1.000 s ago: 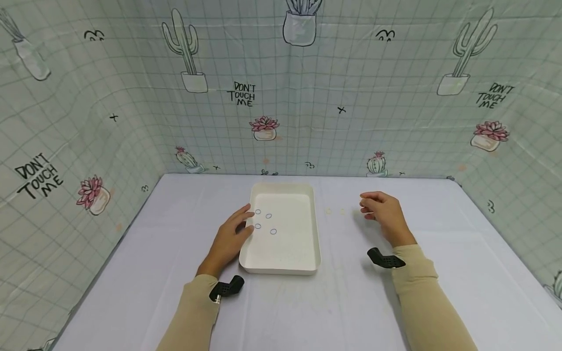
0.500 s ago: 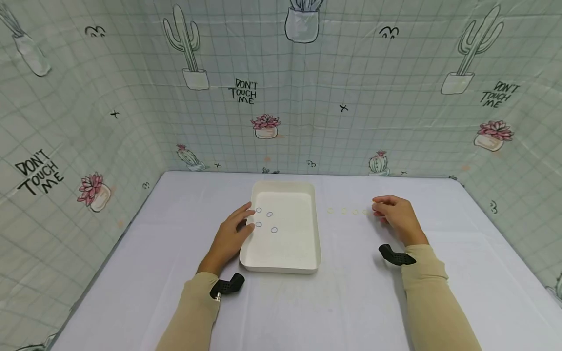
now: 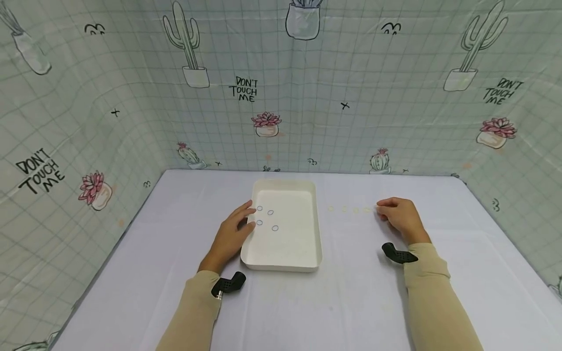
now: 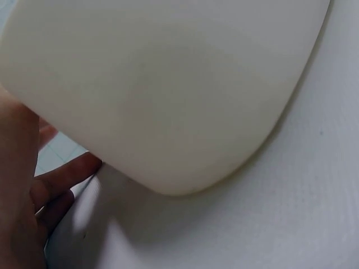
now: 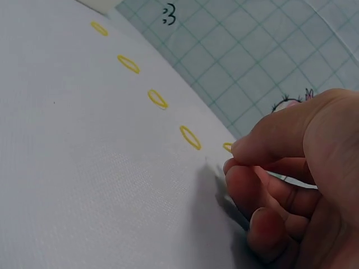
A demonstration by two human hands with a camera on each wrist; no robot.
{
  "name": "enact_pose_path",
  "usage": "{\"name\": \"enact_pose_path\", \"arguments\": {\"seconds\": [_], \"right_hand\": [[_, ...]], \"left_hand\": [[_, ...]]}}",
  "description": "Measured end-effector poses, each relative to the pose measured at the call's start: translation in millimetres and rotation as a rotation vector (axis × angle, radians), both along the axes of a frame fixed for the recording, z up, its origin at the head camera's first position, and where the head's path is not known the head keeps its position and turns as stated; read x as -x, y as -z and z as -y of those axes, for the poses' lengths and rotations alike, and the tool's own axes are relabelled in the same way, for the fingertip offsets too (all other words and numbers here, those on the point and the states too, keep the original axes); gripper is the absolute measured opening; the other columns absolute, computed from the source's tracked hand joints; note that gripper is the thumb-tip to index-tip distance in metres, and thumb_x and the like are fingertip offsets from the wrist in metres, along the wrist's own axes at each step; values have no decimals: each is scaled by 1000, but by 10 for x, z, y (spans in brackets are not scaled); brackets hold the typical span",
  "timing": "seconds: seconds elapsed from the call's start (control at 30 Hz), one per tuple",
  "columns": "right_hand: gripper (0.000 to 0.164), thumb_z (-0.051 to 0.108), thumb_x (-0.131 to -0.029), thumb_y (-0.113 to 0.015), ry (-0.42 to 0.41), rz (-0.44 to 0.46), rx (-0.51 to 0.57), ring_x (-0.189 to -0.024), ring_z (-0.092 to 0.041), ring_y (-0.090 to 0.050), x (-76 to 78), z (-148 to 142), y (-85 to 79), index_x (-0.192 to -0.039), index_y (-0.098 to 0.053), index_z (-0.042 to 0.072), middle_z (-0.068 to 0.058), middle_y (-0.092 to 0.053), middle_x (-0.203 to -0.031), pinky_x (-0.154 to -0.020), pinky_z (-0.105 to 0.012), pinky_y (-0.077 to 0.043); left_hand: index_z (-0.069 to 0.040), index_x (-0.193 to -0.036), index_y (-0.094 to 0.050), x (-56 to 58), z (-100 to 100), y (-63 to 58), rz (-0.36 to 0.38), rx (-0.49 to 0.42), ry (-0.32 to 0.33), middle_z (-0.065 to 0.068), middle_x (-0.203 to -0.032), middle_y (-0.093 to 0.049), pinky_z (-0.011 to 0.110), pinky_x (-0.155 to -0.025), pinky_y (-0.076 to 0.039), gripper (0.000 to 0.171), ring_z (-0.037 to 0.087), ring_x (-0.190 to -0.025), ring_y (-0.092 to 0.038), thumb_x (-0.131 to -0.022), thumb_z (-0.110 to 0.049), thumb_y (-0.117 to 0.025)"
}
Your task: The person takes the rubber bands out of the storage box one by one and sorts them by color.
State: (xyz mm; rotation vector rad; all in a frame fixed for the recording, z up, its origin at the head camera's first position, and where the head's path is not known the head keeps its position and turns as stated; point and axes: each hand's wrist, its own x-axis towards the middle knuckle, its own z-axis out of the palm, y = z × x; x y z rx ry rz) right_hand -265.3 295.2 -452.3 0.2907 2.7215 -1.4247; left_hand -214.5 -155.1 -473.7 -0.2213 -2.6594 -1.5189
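A shallow white tray [image 3: 290, 251] lies on the table with several small thin blue rings [image 3: 274, 230] in its left half. My left hand [image 3: 228, 239] rests at the tray's left side, its spread fingertips and thumb touching the rim. In the left wrist view, a pale tray wall [image 4: 168, 112] covers part of that hand. Right of the tray, thumb and forefinger of my right hand [image 3: 401, 217] pinch a small yellow ring [image 5: 226, 146], mostly hidden by the fingertips. Beside it, several thin yellow rings [image 5: 193, 135] lie in a row on the table.
A white cloth covers the table [image 3: 351, 302]. Behind and at both sides hangs a gridded cloth [image 3: 316, 126] printed with cacti. Each wrist wears a black camera mount [image 3: 397, 254].
My right hand has moved to the right and slightly nearer, and now pinches close to the table. More yellow rings show left of it than a second ago. The left hand stays put.
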Motion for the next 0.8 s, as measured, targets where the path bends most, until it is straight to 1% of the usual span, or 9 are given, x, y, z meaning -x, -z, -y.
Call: {"name": "enact_pose_path", "arguments": {"seconds": [0.17, 0.27, 0.5, 0.67, 0.8], "right_hand": [[33, 23, -99, -62, -18, -1, -49, -88, -20, -60, 2, -5, 18, -123, -67, 1, -10, -68, -101, -66, -27, -52], [33, 22, -98, -62, -19, -11, -56, -87, -20, -61, 4, 4, 20, -122, -67, 1, -10, -69, -100, -65, -26, -52], [33, 22, -98, -62, -23, -39, -93, -84, -19, -60, 13, 44, -5, -121, -68, -2, -11, -69, -97, -63, -26, -53], [32, 21, -98, -61, -32, -56, -125, -82, -19, -60, 17, 49, 3, -119, -69, -1, -12, -70, -96, -63, -26, -53], [31, 21, -98, -61, -40, -63, -154, -81, -20, -60, 13, 54, 22, -118, -70, -1, -11, -70, -93, -63, -26, -52]], "left_hand": [[-14, -140, -59, 1, -2, -6, -6, -2, 3, -15, -156, -38, 41, -118, -30, 42, 20, -142, -40, -99, -21, -61], [-14, -140, -60, 0, -4, -10, -2, -6, 1, -15, -156, -38, 41, -117, -31, 42, 20, -141, -41, -99, -22, -61], [-16, -140, -60, 0, -2, -22, -6, -4, -2, -16, -156, -38, 42, -118, -30, 41, 20, -141, -41, -99, -21, -61], [-15, -140, -59, 3, 3, -27, -7, -2, -5, -16, -156, -37, 42, -118, -30, 42, 20, -141, -41, -99, -21, -61], [-15, -141, -59, 1, 8, -19, 1, -3, -6, -16, -156, -37, 42, -119, -28, 42, 19, -143, -38, -99, -21, -61]]}}
